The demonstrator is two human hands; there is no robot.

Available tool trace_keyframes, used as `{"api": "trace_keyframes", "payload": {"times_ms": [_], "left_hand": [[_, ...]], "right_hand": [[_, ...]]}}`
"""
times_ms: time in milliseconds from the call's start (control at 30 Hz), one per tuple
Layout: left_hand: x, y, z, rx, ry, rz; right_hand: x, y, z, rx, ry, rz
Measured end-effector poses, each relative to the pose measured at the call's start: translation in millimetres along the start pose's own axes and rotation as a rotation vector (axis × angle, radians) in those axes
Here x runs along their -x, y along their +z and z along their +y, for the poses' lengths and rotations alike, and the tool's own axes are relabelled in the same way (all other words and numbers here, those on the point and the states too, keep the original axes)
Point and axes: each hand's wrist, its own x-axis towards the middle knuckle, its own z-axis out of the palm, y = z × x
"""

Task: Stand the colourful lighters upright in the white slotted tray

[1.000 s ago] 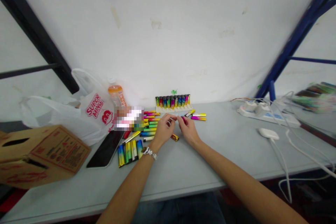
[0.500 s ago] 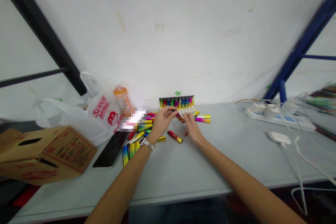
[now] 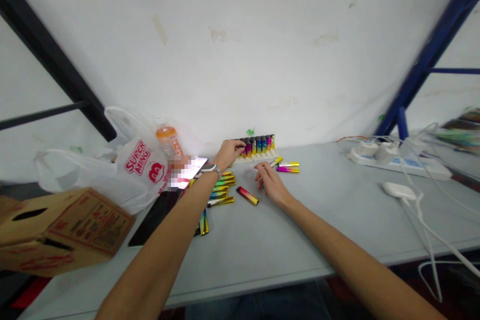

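My left hand [image 3: 230, 153], with a watch at its wrist, reaches to the left part of a row of upright lighters [image 3: 258, 146] that stand in a pale rack [image 3: 275, 153]. Its fingers are pinched around the top of a lighter there, mostly hidden by the hand. My right hand [image 3: 272, 184] hovers low over the table, its fingers loosely bent and apart, with nothing seen in them. A red and gold lighter [image 3: 248, 195] lies between my hands. Several shiny loose lighters [image 3: 222, 192] lie beside my left forearm, and pink and yellow ones [image 3: 288, 169] lie right of the rack.
To the left are a cardboard box [image 3: 90, 225], a white plastic bag [image 3: 123, 175], an orange drink bottle [image 3: 168, 140], a dark tablet [image 3: 150, 222] and a lit phone [image 3: 191, 172]. A power strip [image 3: 397, 162], a white adapter [image 3: 398, 190] and cables lie right. The wall rises behind.
My left hand has moved up and left to the rack, away from my right hand, taking the dark red lighter along. My right hand has stayed low, its fingers loosened.
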Motion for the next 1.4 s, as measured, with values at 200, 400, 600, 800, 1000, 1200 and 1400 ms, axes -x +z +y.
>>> {"api": "trace_keyframes", "payload": {"times_ms": [200,400,600,800,1000,1200,1400], "left_hand": [[2,2.9,-2,-0.106,0.056,-0.007],[16,7.5,10,-0.475,0.096,0.052],[23,3.8,7,-0.537,0.057,0.000],[36,6.6,10,-0.409,0.024,0.165],[70,17.6,30,-0.129,0.031,0.428],[97,28.3,50,0.042,0.042,0.470],[104,35.0,52,0.152,0.082,0.350]], "right_hand": [[1,0,1,0.067,-0.030,-0.052],[0,1,3,0.051,-0.016,-0.037],[2,1,0,0.137,-0.052,-0.030],[17,7,-18,0.616,-0.170,-0.039],[20,12,-22,0.809,-0.193,-0.122],[5,2,-2,0.312,-0.095,0.018],[-1,-3,-6,-0.357,0.078,0.053]]}}
